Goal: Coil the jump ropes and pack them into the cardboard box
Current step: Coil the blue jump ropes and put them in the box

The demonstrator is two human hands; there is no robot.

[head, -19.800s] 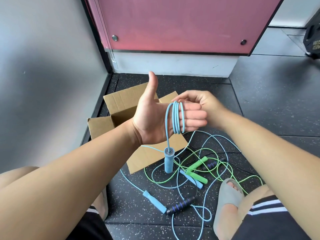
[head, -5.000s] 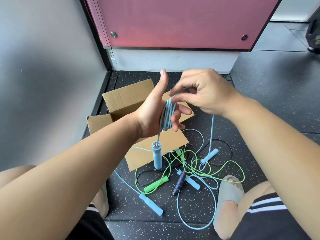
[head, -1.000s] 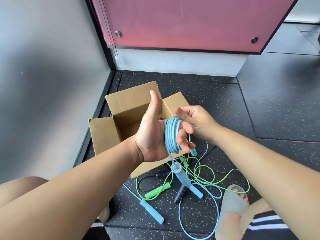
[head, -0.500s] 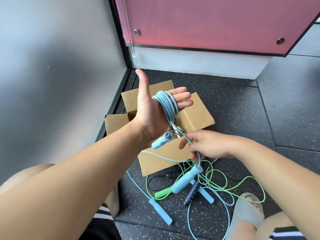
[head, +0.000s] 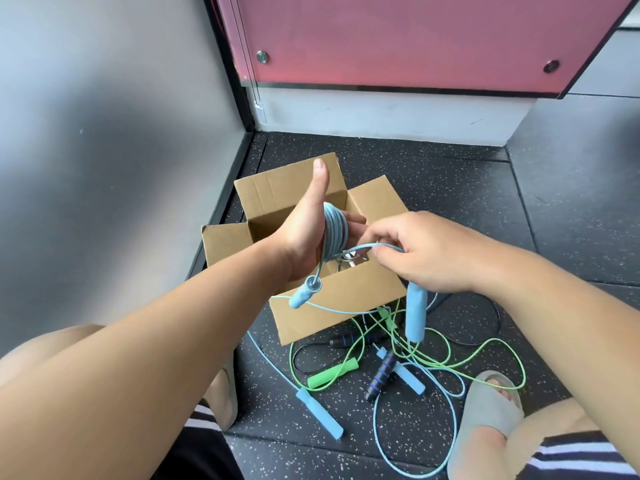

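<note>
The left hand [head: 304, 237] is spread flat, thumb up, above the open cardboard box [head: 311, 258], with the blue coil [head: 334, 232] looped round its fingers. The right hand [head: 426, 254] pinches the rope's free end just right of the coil; one blue handle [head: 415, 315] hangs below it, another [head: 302, 296] dangles under the coil. If the left fingers relax, the loops could slide off and spring open. The tail might also snag the tangled ropes [head: 398, 358] on the floor in front of the box. The box's inside is mostly hidden.
</note>
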